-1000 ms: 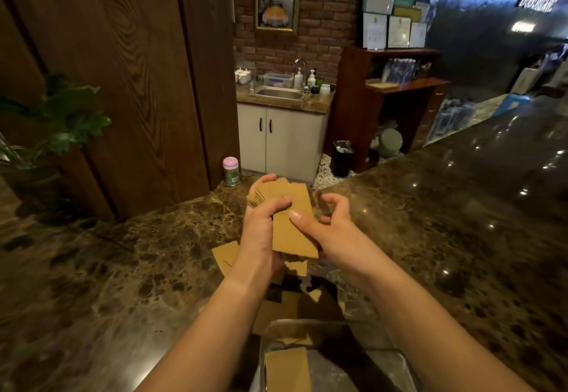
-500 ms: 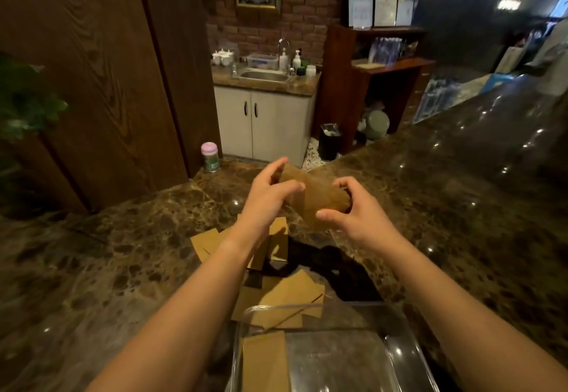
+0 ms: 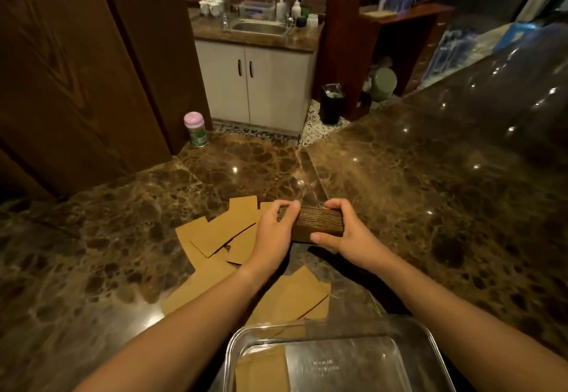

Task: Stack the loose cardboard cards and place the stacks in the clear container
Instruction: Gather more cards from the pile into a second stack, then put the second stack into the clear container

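- Cardboard cards: a thick stack (image 3: 318,222) stands on edge on the counter (image 3: 430,207), so that the many card edges face up. Held that way, I judge, the counter can knock the bottom edges level while the sides are squared.
- Left hand (image 3: 273,238) clasps the stack's left end, fingers curled over the top; right hand (image 3: 347,235) clasps the right end, thumb on the near face. Pressing in from both ends keeps the cards from fanning apart.
- Loose cards (image 3: 221,231) lie scattered flat and overlapping on the counter, just left of the stack and partly under the left wrist; more loose cards (image 3: 295,299) lie nearer the person, between the forearms, touching the container's far rim. They look not yet gathered.
- Clear container (image 3: 430,339) sits at the near edge of the counter, below the hands, close enough for a short carry. One stack or card (image 3: 261,373) already lies flat against its left wall; the space to the right appears free for this stack.
- Step in hand, as I read it: aligning the stack before setting it into the container; the task seems partway done.
- A pink-lidded jar (image 3: 195,128) stands near the counter's far left corner, well apart.
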{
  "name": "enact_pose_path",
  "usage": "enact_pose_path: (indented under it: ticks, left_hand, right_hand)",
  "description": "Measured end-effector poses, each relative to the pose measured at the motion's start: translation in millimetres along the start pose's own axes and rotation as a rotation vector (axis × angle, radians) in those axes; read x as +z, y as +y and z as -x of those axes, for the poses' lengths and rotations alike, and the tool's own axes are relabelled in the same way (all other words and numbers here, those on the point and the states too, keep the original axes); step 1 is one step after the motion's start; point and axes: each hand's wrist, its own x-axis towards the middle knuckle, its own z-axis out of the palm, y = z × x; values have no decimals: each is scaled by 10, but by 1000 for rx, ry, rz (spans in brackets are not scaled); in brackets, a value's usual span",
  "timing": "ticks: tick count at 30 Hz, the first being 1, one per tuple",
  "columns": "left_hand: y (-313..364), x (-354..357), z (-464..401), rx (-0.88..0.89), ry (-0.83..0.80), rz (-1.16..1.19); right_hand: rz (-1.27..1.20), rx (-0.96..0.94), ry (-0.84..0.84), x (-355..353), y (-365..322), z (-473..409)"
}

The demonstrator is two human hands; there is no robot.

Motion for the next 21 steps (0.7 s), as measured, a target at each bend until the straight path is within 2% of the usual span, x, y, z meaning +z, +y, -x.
enact_pose_path:
  ticks: [4, 7, 12, 18, 21]
  left_hand:
    - [-35, 76, -76, 15, 107, 21]
    - [-61, 95, -97, 4, 85, 49]
    - [-54, 94, -101, 25, 97, 20]
    - [24, 41, -127, 18, -6, -101]
    - [259, 4, -102, 48, -71, -106]
  right_hand:
    - [-214, -31, 78, 82, -34, 17]
    - [-314, -33, 126, 138, 24, 38]
    - [-258, -40, 83, 119, 99, 8]
    - [48, -49, 87, 50, 0, -74]
    - [69, -59, 139, -79, -279, -1]
